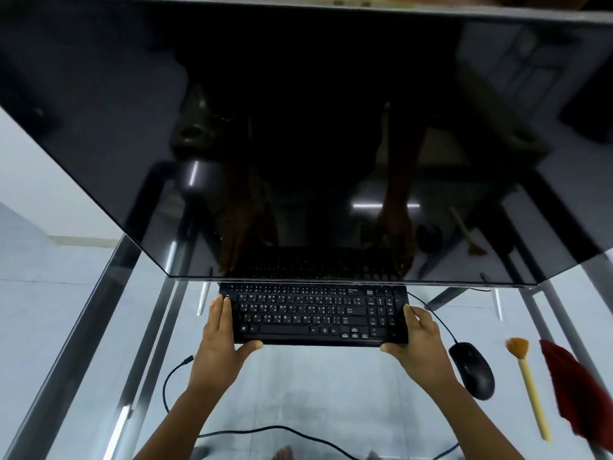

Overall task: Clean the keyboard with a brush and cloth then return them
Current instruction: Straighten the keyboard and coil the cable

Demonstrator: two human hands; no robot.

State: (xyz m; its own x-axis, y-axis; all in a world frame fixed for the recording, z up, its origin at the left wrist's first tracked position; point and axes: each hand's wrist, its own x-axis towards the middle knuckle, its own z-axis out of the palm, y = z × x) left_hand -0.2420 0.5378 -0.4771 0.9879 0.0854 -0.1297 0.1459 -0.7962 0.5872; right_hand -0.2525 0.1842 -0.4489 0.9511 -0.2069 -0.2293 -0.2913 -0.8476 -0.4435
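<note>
A black keyboard lies on the glass desk just below the monitor. My left hand grips its left end, thumb under the front edge and fingers on the side. At the right end my right hand holds it the same way. A brush with a pale yellow handle and tan bristles lies on the desk to the right, bristles pointing away from me. A dark red cloth lies beside it at the far right edge.
A large dark monitor fills the upper view and overhangs the keyboard's back edge. A black mouse sits between keyboard and brush. A loose black cable curls over the glass desk near me.
</note>
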